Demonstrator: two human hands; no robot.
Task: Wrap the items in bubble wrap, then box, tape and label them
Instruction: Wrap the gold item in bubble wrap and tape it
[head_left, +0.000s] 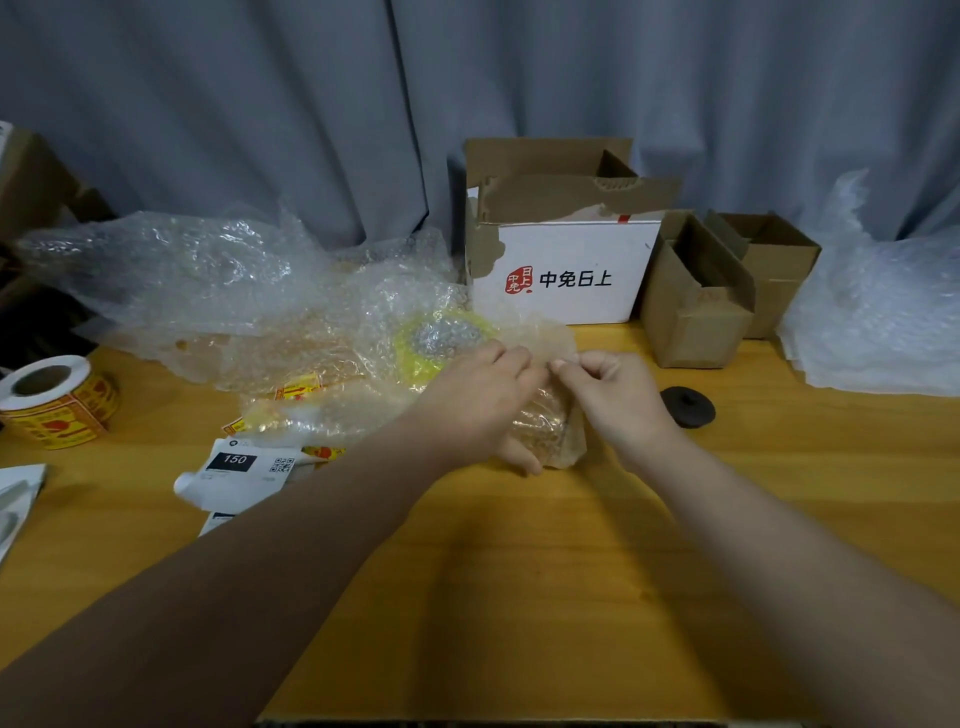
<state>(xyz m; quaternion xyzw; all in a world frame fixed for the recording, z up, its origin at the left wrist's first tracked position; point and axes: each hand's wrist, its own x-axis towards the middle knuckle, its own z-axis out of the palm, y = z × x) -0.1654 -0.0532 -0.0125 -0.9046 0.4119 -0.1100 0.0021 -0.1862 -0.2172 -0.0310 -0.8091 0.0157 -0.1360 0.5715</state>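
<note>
A small bundle of bubble wrap (550, 431) lies on the wooden table (519, 571) at the middle; what it encloses is hidden. My left hand (480, 400) grips the bundle from the left, thumb underneath. My right hand (615, 395) pinches the top edge of the wrap from the right. A yellow tape roll (410, 348) lies just behind, under loose bubble wrap (234, 275). A roll of yellow-and-red labels (57, 402) stands at the far left. A white box (566, 260) with torn open flaps stands behind my hands.
Two small open brown boxes (696, 301) stand right of the white box, with a heap of white wrap (878, 322) beyond them. A black disc (688, 406) lies near my right hand. White tubes with printed labels (234, 473) and loose stickers lie at the left. A grey curtain hangs behind.
</note>
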